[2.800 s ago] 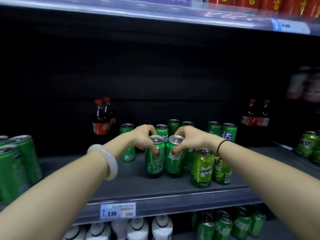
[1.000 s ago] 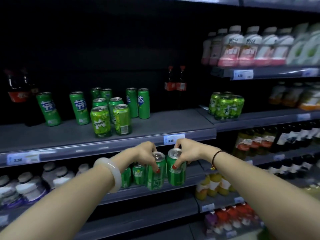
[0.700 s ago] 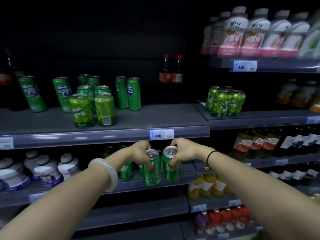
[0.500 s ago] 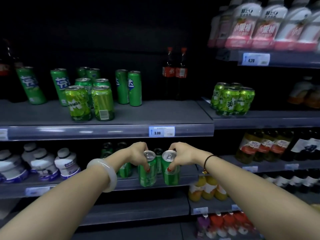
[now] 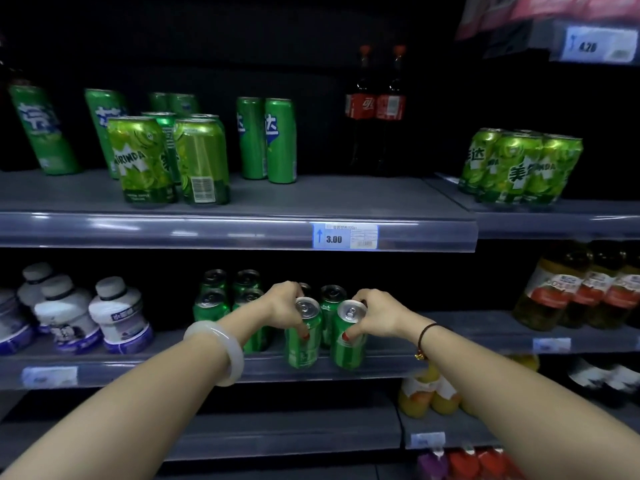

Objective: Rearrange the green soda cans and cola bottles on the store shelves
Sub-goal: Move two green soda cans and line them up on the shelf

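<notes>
Left hand: the left hand (image 5: 281,308) grips a slim green soda can with a silver top (image 5: 304,336) near its rim.
Right hand: the right hand (image 5: 375,311) clasps a second slim green soda can (image 5: 349,337) the same way.
Change: both cans have left the upper grey shelf (image 5: 346,199) and come down to the front edge of the lower grey shelf (image 5: 460,329).
Position: they appear just above the lip, in front of a cluster of green cans (image 5: 225,297).
Meaning: the transfer looks nearly done; setting down remains.
Upper shelf: dark cola bottles with red labels (image 5: 375,107) stand at the back.
</notes>
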The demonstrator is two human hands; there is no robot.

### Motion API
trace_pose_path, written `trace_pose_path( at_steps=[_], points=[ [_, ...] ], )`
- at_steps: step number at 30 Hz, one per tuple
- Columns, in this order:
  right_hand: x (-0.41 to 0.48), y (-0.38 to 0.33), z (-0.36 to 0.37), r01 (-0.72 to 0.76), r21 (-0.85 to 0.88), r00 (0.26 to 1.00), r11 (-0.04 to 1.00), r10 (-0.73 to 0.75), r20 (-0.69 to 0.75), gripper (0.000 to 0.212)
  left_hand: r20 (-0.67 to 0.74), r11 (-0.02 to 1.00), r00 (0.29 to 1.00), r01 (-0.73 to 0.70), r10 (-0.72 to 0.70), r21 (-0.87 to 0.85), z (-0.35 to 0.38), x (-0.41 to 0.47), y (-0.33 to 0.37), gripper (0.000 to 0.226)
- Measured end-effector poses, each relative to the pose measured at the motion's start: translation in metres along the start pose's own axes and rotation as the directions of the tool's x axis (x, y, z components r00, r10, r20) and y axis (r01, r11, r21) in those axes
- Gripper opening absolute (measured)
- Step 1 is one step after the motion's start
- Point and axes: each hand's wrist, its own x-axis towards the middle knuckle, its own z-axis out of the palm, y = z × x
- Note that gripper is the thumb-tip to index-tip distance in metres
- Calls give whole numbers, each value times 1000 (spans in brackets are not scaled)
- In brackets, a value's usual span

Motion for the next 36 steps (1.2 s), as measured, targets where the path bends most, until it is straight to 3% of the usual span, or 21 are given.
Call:
trace_pose_path(
  at_steps=[11, 15, 30, 36],
  points=[
    [30, -1, 5, 28, 49, 999, 998, -27, -24, 78, -55, 999, 998, 41, -39, 23, 1, 25, -21, 63],
    [36, -6, 9, 42, 64, 999, 997, -40, -33, 75, -64, 998, 996, 65, -66, -18, 1, 27, -26, 73],
    [54, -2, 32, 55, 149, 995, 987, -42, -87, 48, -95, 997, 993, 73, -75, -32, 16, 42, -30, 79],
    [61, -3, 31, 23, 125, 999, 992, -17, -51, 60, -109, 993, 987, 112, -115, -41, 16, 43, -30, 90]
  ],
)
